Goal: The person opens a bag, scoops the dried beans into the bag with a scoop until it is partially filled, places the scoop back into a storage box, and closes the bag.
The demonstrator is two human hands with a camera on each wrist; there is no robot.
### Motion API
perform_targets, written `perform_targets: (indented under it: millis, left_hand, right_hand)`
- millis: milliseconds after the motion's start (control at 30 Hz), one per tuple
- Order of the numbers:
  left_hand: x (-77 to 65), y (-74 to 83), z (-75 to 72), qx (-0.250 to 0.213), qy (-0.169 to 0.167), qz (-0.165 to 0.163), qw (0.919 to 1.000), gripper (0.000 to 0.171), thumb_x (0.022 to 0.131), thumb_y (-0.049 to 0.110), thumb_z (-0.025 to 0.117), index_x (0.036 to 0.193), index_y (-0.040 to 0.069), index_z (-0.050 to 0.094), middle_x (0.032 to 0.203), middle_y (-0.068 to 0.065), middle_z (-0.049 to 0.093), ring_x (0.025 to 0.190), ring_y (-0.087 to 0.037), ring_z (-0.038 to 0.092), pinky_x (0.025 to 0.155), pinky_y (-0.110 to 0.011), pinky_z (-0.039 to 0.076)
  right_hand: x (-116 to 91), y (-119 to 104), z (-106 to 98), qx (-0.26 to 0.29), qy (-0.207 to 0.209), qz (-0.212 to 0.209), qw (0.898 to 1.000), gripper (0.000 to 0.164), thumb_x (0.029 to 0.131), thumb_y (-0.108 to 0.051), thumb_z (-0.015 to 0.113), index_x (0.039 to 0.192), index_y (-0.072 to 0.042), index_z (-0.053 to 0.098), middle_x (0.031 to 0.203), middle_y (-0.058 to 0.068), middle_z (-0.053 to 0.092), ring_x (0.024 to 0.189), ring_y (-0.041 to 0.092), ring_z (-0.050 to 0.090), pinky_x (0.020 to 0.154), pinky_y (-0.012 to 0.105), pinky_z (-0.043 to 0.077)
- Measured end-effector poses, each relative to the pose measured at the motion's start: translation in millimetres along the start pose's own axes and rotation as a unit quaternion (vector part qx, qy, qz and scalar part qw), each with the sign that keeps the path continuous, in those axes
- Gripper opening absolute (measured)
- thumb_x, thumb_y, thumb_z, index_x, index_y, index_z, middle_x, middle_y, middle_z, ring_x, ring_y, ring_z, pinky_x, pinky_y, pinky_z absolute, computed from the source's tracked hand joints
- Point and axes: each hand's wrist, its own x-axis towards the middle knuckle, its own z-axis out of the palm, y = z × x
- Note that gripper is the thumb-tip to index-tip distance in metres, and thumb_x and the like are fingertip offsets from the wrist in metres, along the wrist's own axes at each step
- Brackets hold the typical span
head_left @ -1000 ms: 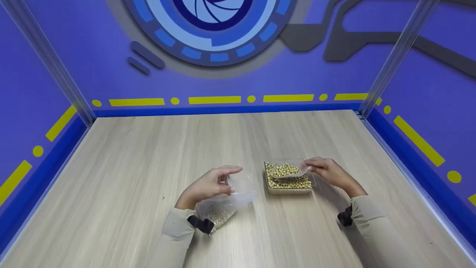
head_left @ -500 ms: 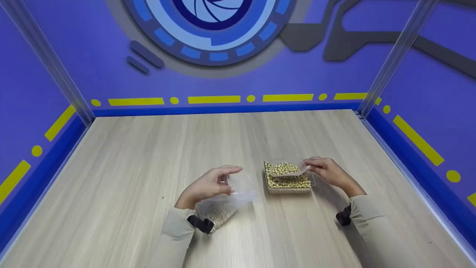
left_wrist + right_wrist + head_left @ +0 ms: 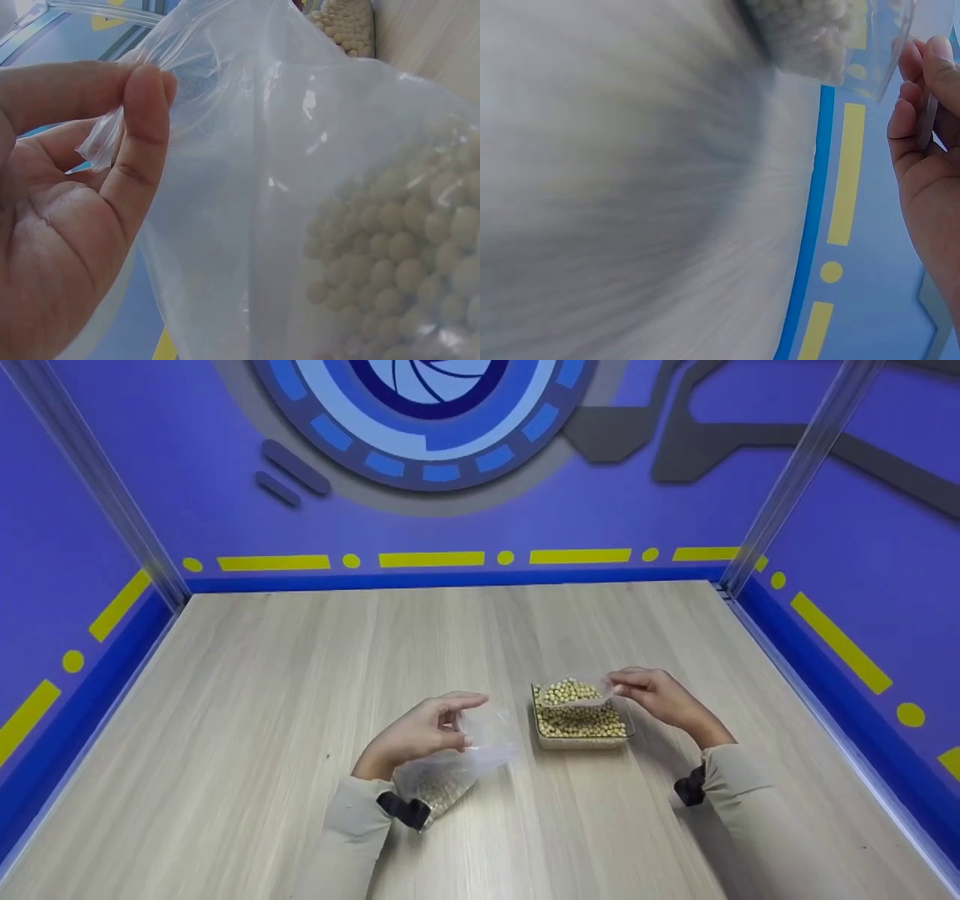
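My left hand point(image 3: 416, 735) pinches the mouth of a clear plastic bag point(image 3: 487, 739). Pale round beans point(image 3: 405, 255) fill the bag's lower part, seen large in the left wrist view. On the right, my right hand point(image 3: 667, 701) grips the handle of a translucent scoop point(image 3: 604, 688), its thin end showing between the fingers in the right wrist view. A heap of yellowish beans point(image 3: 570, 691) lies in the scoop. Under it stands a clear rectangular container point(image 3: 583, 742), filled with the same beans. The scoop overlaps the container's back part in the head view.
A wood-grain table point(image 3: 337, 652) carries everything. Blue panels with yellow marks point(image 3: 431, 559) rise along its back and sides. Between the bag and the container lies a narrow strip of tabletop.
My right hand has lifted the scoop of beans slightly, up and a little left over the container. The left hand and bag stay almost where they were.
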Motion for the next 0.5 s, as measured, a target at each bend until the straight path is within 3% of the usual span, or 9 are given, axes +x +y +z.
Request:
perform_targets:
  millis: [267,500]
  left_hand:
    - [-0.6,2.9,-1.3,0.012,-0.001,0.008,0.9999,0.062,0.082,-0.004,0.063,0.141,-0.001,0.045,0.147,-0.018,0.041,0.074,-0.008,0.054,0.063,-0.015,0.046]
    - [-2.4,2.8,-1.1,0.01,0.006,0.015,0.9998,0.062,0.081,-0.005,0.063,0.14,-0.002,0.046,0.149,-0.017,0.039,0.075,-0.006,0.05,0.065,-0.015,0.046]
  right_hand:
    - [8,-12,3,0.007,-0.014,-0.016,1.0,0.033,0.095,-0.013,0.057,0.123,0.005,0.063,0.121,0.022,0.064,0.114,0.036,0.058,0.09,0.018,0.05]
    - [13,-27,8,0.003,-0.025,-0.05,0.998,0.032,0.095,-0.012,0.056,0.122,0.005,0.063,0.12,0.021,0.065,0.113,0.034,0.059,0.091,0.032,0.053]
